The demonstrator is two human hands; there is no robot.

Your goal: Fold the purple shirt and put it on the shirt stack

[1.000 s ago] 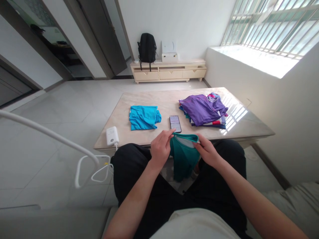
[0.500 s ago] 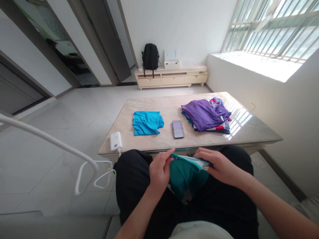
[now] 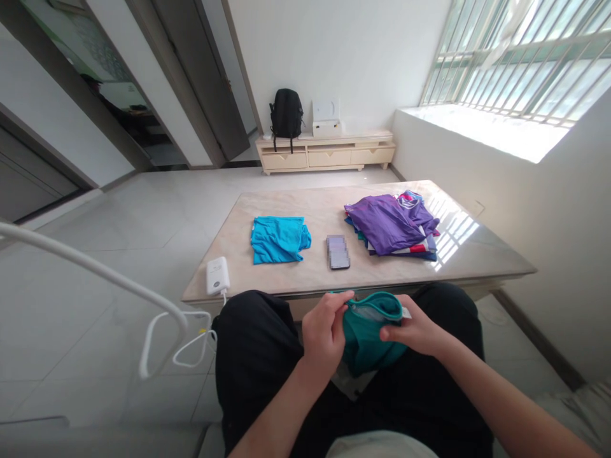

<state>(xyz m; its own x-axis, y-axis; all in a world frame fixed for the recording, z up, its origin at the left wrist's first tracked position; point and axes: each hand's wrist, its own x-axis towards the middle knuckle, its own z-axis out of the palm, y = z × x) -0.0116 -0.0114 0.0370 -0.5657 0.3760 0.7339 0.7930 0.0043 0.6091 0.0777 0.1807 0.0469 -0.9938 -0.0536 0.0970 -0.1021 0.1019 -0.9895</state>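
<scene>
Over my lap I hold up a green garment (image 3: 366, 340), its trimmed opening facing up and a small white tag at its right. My left hand (image 3: 324, 327) is closed on the left end of the opening, thumb and fingers pinching the cloth. At the other end my right hand (image 3: 414, 327) grips the fabric, its thumb over the front; the fingers behind are partly hidden. On the table ahead lies a folded bright blue garment (image 3: 279, 240). To its right is a pile of folded clothes with a purple shirt (image 3: 389, 222) on top.
A phone (image 3: 338, 252) lies between the clothes on the marble-look table (image 3: 305, 280). A white power bank (image 3: 218, 276) with a cable sits at its left corner. A white curved tube (image 3: 95, 261) crosses at left. A black backpack (image 3: 286, 114) rests on a low cabinet (image 3: 329, 158).
The green garment has shifted slightly right, its opening now wider and rounder. My right thumb has come to the front of the cloth. The view has tilted a little.
</scene>
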